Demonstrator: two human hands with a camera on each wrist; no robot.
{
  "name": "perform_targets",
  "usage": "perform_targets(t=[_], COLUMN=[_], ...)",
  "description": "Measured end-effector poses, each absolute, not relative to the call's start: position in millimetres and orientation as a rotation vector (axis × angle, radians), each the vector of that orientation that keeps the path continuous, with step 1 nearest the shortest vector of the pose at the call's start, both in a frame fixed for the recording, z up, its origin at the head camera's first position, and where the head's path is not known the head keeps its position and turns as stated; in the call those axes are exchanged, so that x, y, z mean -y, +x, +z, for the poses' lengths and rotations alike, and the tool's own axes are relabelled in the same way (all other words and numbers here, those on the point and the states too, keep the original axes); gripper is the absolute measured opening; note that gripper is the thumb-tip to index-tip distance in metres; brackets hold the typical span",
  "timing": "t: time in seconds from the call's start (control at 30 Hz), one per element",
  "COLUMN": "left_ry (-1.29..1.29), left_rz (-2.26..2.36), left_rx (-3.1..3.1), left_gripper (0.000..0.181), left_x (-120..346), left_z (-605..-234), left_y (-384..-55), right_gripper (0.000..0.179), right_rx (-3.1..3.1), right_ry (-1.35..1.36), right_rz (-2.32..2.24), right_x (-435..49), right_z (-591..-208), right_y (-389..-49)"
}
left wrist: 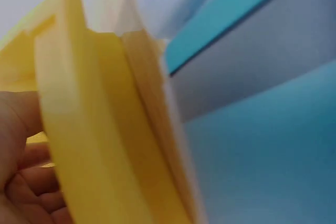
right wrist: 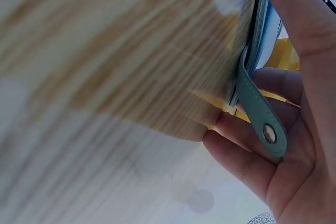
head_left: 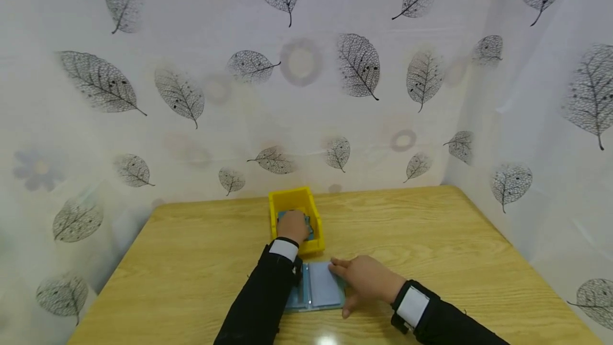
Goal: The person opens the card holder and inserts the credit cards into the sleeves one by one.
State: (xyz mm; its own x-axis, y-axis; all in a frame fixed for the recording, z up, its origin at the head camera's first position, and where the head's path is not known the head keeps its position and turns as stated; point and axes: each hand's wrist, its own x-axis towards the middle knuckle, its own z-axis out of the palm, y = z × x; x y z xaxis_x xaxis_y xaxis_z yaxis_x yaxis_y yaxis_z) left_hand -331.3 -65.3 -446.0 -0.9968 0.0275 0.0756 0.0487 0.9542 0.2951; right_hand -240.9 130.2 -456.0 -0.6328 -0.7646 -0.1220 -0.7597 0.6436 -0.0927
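My left hand [head_left: 293,226] reaches down into a yellow plastic bin [head_left: 313,217] on the table. Blue-patterned pieces [head_left: 310,232] lie in the bin around it. Its fingertips are hidden in the head view; behind the yellow bin wall [left wrist: 89,119] in the left wrist view, some fingers [left wrist: 39,182] look bent, and what they touch is hidden. In front of the bin a small light-blue album [head_left: 326,284] with clear sleeves lies open. My right hand [head_left: 369,279] rests at its right edge, fingers extended over the page. The album's green snap strap [right wrist: 262,111] stands out beside the palm.
The wooden table [head_left: 455,249] carries the bin and album near its middle. A white curtain printed with leaves [head_left: 306,121] hangs behind the table and along its sides. The left sleeve [head_left: 261,294] crosses over the album's left part.
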Motion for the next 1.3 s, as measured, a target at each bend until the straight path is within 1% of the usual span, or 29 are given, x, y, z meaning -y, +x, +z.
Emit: perform_targets(t=[0.3,0.57,0.73,0.87,1.1,1.3], left_ry=[-0.021,0.039,0.049,0.015,-0.032,-0.207], left_rz=[-0.526,-0.879,-1.008,-1.020,-1.214,-1.235], left_rx=[2.909,2.874,2.810,2.781,2.795,2.839], left_gripper=[0.016,0.015,0.017,0.016,0.014,0.011], left_x=[72.7,77.8,80.0,83.6,90.5,93.2], left_z=[-444.8,-432.4,-419.0,-409.7,-401.7,-406.1], left_y=[-332.3,-325.2,-316.2,-306.5,-286.8,-268.3], right_gripper=[0.096,0.096,0.096,0.096,0.096,0.097], right_rx=[-2.710,-2.695,-2.692,-2.694,-2.705,-2.711], right_ry=[-1.247,-1.213,-1.208,-1.202,-1.206,-1.210], right_rz=[-0.059,-0.111,-0.122,-0.128,-0.115,-0.107], right_x=[-128.6,-130.9,-131.4,-131.8,-131.7,-130.9], right_z=[-457.2,-456.9,-457.8,-457.7,-458.3,-461.0], right_y=[-240.6,-241.1,-242.9,-243.3,-242.5,-242.8])
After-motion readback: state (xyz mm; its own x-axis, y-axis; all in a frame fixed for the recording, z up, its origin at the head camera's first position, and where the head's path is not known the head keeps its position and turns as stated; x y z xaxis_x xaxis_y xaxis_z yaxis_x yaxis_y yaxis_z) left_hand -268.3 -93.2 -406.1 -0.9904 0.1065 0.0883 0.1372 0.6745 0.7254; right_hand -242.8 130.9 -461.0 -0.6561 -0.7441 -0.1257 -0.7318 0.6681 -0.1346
